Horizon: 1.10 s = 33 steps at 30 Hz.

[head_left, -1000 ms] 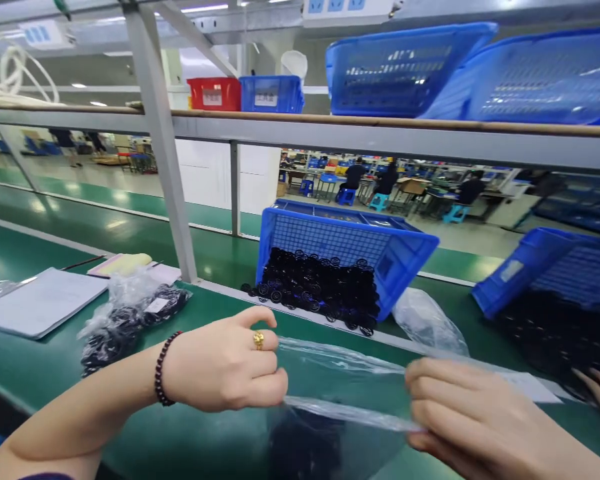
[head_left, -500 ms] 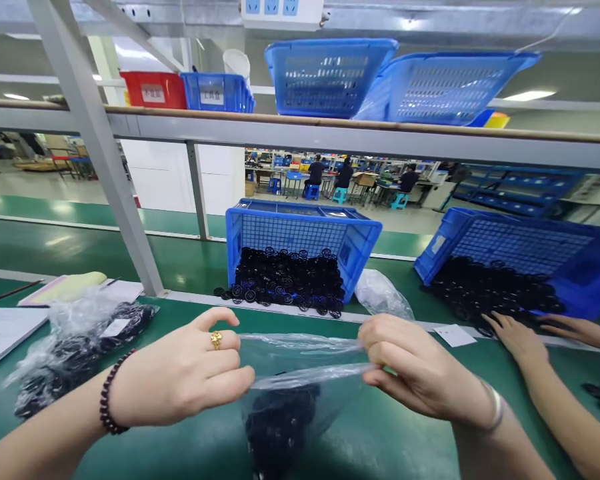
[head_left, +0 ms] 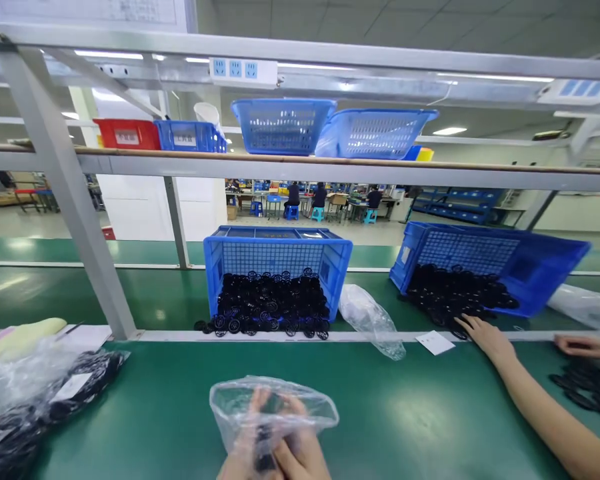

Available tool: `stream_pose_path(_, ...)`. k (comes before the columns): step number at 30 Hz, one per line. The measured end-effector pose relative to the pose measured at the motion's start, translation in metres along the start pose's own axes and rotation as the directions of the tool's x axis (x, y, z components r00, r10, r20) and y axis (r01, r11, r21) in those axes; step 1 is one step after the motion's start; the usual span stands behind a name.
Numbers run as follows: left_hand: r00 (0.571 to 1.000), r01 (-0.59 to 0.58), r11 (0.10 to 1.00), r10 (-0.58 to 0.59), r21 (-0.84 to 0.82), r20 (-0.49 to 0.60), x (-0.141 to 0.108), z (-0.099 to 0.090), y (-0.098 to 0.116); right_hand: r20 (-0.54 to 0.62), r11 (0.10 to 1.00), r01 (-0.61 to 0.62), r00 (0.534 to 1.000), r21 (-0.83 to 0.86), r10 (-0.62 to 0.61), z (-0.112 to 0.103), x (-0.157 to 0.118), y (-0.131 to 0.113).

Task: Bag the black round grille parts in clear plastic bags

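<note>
A clear plastic bag (head_left: 220, 412) with a wide, gaping mouth is upright at the bottom middle of the view. Dark parts show in its lower portion, partly covered by fingers. My left hand (head_left: 243, 457) is closed around the left side of the bag. On the other side my right hand (head_left: 303, 453) grips it too, thumb toward the middle. Several fingertips are seen through the film, and motion blurs them. Behind the bag, a blue crate (head_left: 213, 267) lies on its side with black spoked wheel-like parts (head_left: 275, 300) spilling to its front.
A co-worker's hand (head_left: 487, 337) touches black parts by a second tipped crate (head_left: 540, 267). Their other hand (head_left: 587, 347) is near loose parts at right. An empty-looking plastic bag (head_left: 370, 317) and white card (head_left: 435, 343) lie between. Filled bags (head_left: 87, 380) lie left.
My hands have come together from either side of the stretched bag mouth to its body, and the mouth now gapes. The view has tilted up.
</note>
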State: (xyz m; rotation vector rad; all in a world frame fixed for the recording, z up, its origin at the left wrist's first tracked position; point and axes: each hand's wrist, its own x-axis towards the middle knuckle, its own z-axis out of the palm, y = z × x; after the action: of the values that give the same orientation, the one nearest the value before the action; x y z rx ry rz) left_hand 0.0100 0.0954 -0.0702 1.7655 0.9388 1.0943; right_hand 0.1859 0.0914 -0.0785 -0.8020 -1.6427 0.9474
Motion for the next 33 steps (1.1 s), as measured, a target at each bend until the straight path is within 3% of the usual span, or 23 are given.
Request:
stream_pose_path(3, 0.999, 0.034, 0.998, -0.034, -0.053, 0.005, 0.002, 0.031, -0.013, -0.052, 0.984, -0.087, 0.994, 0.158, 0.096, 0.020, 0.014, -0.009)
stream_pose_path(5, 0.994, -0.027, 0.972, 0.002, -0.232, -0.106, 0.004, 0.038, -0.007, -0.063, 0.955, -0.095, 0.991, 0.282, 0.117, 0.021, 0.025, -0.018)
stream_pose_path(8, 0.926, -0.188, 0.832, -0.027, -0.522, -0.376, 0.015, 0.031, 0.022, -0.127, 0.891, -0.034, 0.986, 0.454, 0.103, 0.011, 0.043, -0.037)
stream_pose_path(11, 0.886, -0.100, 0.674, -0.275, -0.732, -0.374, 0.029, 0.015, 0.060, -0.218, 0.777, 0.019, 0.964, 0.629, 0.153, 0.003, 0.058, -0.060)
stream_pose_path(12, 0.843, -0.131, 0.614, -0.343, -0.778, -0.413, 0.033, 0.010, 0.069, -0.233, 0.724, 0.031, 0.955, 0.689, 0.182, 0.002, 0.063, -0.067)
stream_pose_path(14, 0.803, -0.207, 0.485, -0.412, -0.850, -0.431, 0.038, 0.004, 0.082, -0.225, 0.585, 0.035, 0.940, 0.810, 0.256, 0.002, 0.069, -0.078)
stream_pose_path(15, 0.807, -0.231, 0.414, -0.424, -0.881, -0.411, 0.038, 0.002, 0.084, -0.199, 0.504, 0.024, 0.934, 0.863, 0.296, 0.003, 0.070, -0.080)
stream_pose_path(18, 0.889, -0.163, 0.222, -0.389, -0.961, -0.240, 0.032, 0.005, 0.073, -0.096, 0.313, -0.034, 0.915, 0.949, 0.393, 0.010, 0.065, -0.073)
stream_pose_path(20, 0.930, -0.112, 0.251, -0.314, -0.962, -0.190, 0.023, 0.011, 0.054, -0.074, 0.328, -0.081, 0.898, 0.941, 0.434, 0.016, 0.055, -0.060)
stream_pose_path(21, 0.944, -0.104, 0.343, -0.263, -0.934, -0.201, 0.018, 0.014, 0.042, -0.081, 0.370, -0.103, 0.890, 0.923, 0.449, 0.020, 0.049, -0.052)
stream_pose_path(23, 0.959, -0.122, 0.645, -0.119, -0.754, -0.257, 0.009, 0.018, 0.017, -0.107, 0.474, -0.149, 0.875, 0.868, 0.472, 0.028, 0.038, -0.037)
stream_pose_path(25, 0.968, -0.181, 0.908, 0.097, -0.378, -0.230, 0.003, 0.020, -0.002, -0.131, 0.551, -0.196, 0.858, 0.811, 0.498, 0.033, 0.030, -0.023)
stream_pose_path(26, 0.963, -0.237, 0.958, 0.210, -0.164, -0.168, 0.001, 0.021, -0.009, -0.139, 0.578, -0.217, 0.849, 0.787, 0.509, 0.036, 0.027, -0.017)
stream_pose_path(27, 0.946, -0.307, 0.951, 0.309, 0.031, -0.095, 0.000, 0.022, -0.013, -0.151, 0.602, -0.231, 0.843, 0.765, 0.516, 0.037, 0.025, -0.012)
stream_pose_path(29, 0.890, -0.446, 0.843, 0.454, 0.300, 0.048, 0.001, 0.025, -0.014, -0.175, 0.641, -0.242, 0.838, 0.728, 0.516, 0.039, 0.024, -0.004)
stream_pose_path(31, 0.837, -0.521, 0.731, 0.539, 0.441, 0.095, 0.004, 0.029, -0.010, -0.188, 0.652, -0.245, 0.833, 0.718, 0.520, 0.040, 0.026, 0.001)
stream_pose_path(33, 0.816, -0.526, 0.681, 0.572, 0.510, 0.077, 0.006, 0.034, -0.004, -0.194, 0.625, -0.244, 0.814, 0.742, 0.548, 0.040, 0.027, 0.005)
